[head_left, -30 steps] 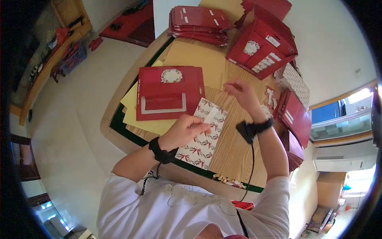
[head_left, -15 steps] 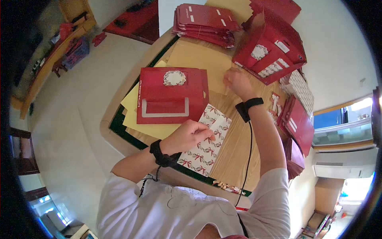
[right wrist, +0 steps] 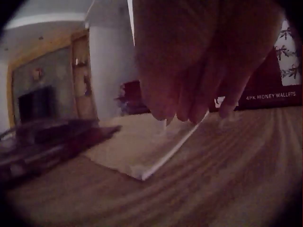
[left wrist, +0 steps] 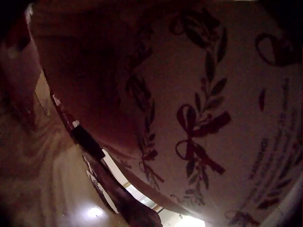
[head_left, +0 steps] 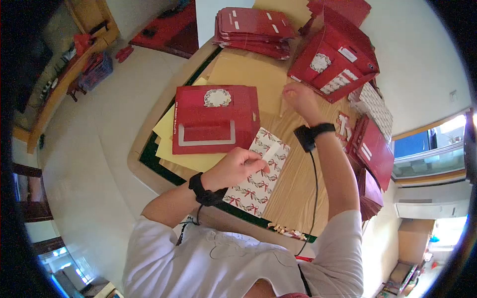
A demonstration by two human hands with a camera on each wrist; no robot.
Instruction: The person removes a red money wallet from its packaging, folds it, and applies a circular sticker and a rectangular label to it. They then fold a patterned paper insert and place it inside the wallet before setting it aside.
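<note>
My left hand (head_left: 232, 171) holds a white packet (head_left: 258, 186) printed with red bows and green sprigs, its fingers bent over the face. In the left wrist view the dark packet (left wrist: 208, 94) fills most of the picture, tilted above the wood. Farther right, my right hand (head_left: 301, 102) points its fingertips down at the edge of a tan sheet (head_left: 248, 74), beside a red display box (head_left: 330, 64). The right wrist view shows the fingers (right wrist: 191, 94) touching that sheet (right wrist: 128, 144) near its edge; whether they pinch it is unclear.
A flat red carton (head_left: 216, 119) lies left of the packet on yellow paper (head_left: 171, 159). Red cartons (head_left: 253, 27) are stacked at the back. More patterned packets (head_left: 372, 109) and red cartons (head_left: 375, 149) line the right side. A cable (head_left: 315, 193) hangs from the right wrist.
My right hand has moved back and slightly left to the tan sheet's edge, its fingers turning downward. My left hand stays at the patterned packet. The head view has shifted slightly.
</note>
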